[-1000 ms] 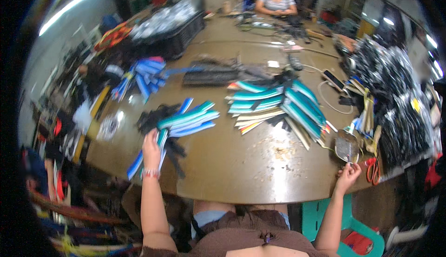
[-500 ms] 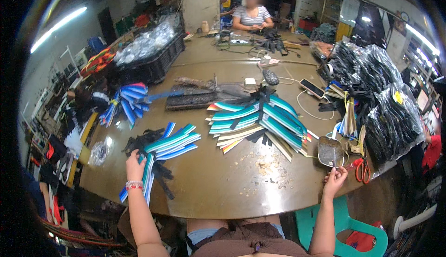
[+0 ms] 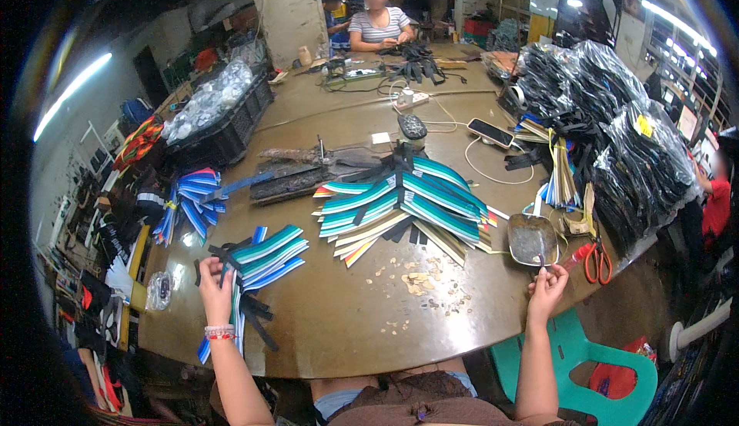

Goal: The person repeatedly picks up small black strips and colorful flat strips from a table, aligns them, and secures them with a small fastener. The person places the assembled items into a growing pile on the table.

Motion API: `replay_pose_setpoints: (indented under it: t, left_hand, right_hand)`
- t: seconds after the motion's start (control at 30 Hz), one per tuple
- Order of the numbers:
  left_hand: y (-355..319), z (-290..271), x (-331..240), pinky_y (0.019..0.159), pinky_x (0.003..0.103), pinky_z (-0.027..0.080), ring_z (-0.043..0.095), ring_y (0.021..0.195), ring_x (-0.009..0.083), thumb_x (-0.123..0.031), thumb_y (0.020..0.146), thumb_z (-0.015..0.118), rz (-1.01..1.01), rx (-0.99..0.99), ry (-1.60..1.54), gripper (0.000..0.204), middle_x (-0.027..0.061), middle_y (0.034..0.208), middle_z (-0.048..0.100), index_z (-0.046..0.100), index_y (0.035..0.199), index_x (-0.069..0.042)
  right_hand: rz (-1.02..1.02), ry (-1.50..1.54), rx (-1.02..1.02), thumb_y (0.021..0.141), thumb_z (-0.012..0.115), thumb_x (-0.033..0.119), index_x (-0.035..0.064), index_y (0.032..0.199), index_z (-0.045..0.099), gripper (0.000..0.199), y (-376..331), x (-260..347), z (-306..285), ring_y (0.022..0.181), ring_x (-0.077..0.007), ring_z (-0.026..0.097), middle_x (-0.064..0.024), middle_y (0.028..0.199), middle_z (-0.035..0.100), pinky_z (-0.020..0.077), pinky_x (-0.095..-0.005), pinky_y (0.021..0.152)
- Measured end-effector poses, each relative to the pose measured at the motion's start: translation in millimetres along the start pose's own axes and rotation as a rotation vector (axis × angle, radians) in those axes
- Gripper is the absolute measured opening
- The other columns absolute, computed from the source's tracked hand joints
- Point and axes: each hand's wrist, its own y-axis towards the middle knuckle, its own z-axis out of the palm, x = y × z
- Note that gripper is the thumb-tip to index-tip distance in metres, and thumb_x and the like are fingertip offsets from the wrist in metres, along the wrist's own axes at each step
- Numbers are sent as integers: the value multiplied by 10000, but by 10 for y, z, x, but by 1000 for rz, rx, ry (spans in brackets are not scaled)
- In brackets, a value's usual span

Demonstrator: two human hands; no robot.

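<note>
My left hand point(image 3: 215, 287), with bracelets at the wrist, is at the left end of a pile of teal, white and blue striped straps point(image 3: 269, 260). Its fingers are closed on the end of a black strap point(image 3: 209, 260), partly hidden by the hand. Out to the right, my right hand point(image 3: 547, 286) pinches a thin stick point(image 3: 541, 260), its tip reaching into a squarish metal dish point(image 3: 531, 230) with grey residue inside. Between the hands and farther off lies a fanned stack of teal striped straps point(image 3: 373, 203) crossed by black straps, with cream ones beneath.
Orange-handled scissors point(image 3: 597, 262) lie right of the dish. Dried flakes point(image 3: 423, 284) litter the tabletop point(image 3: 331, 310). Farther off are a phone point(image 3: 490, 132) on a cable, black goods in plastic point(image 3: 647, 149), a black crate point(image 3: 223, 130) and a seated person point(image 3: 377, 30). A green chair point(image 3: 573, 357) stands at right.
The whole view has shifted. My left hand has moved slightly left against the strap pile, lifting its fingers around the black strap end. My right hand stays by the dish with the stick.
</note>
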Motion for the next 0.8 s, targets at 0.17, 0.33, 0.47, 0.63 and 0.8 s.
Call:
replay_pose_setpoints:
  t: [0.17, 0.33, 0.47, 0.63, 0.8]
  left_hand:
    - [50, 214, -940, 796, 247, 461, 579, 893, 121, 1, 885, 593, 249, 62, -707, 195, 48, 1000, 590, 531, 1070, -10]
    - [-456, 975, -1441, 714, 236, 470, 558, 777, 80, -26, 843, 620, 26, 566, -848, 202, 0, 931, 619, 614, 1040, -69]
    - [-1099, 1458, -1313, 939, 358, 438, 555, 1030, 249, -98, 799, 673, 367, 685, -98, 196, 108, 1099, 588, 637, 991, -72]
    - [-1163, 1594, -1091, 994, 424, 379, 458, 1146, 339, -112, 814, 646, 479, 413, -90, 157, 145, 1203, 509, 633, 967, -84]
    - [-1006, 1603, -1089, 870, 374, 446, 537, 970, 277, -113, 844, 614, 398, 472, -173, 125, 98, 971, 577, 671, 951, -82]
  right_hand:
    - [-3, -7, 16, 951, 543, 109, 72, 1145, 403, 242, -9, -1, -15, 626, -58, 459, 2, 796, 476, 415, -198, 518]
    - [-3, -1, -2, 954, 538, 113, 70, 1139, 408, 230, -31, 86, 21, 610, -57, 448, 4, 814, 471, 417, -199, 520]
    - [-230, -124, 41, 941, 556, 91, 61, 1164, 415, 265, -11, 162, -7, 628, -67, 467, -13, 844, 484, 433, -204, 543]
    - [-395, -242, 37, 945, 536, 80, 61, 1207, 402, 294, 87, 167, 12, 627, -82, 498, -31, 861, 504, 445, -221, 536]
    - [-277, -32, -6, 955, 532, 104, 91, 1256, 387, 334, -134, 435, 319, 629, -68, 504, -9, 866, 507, 439, -182, 553]
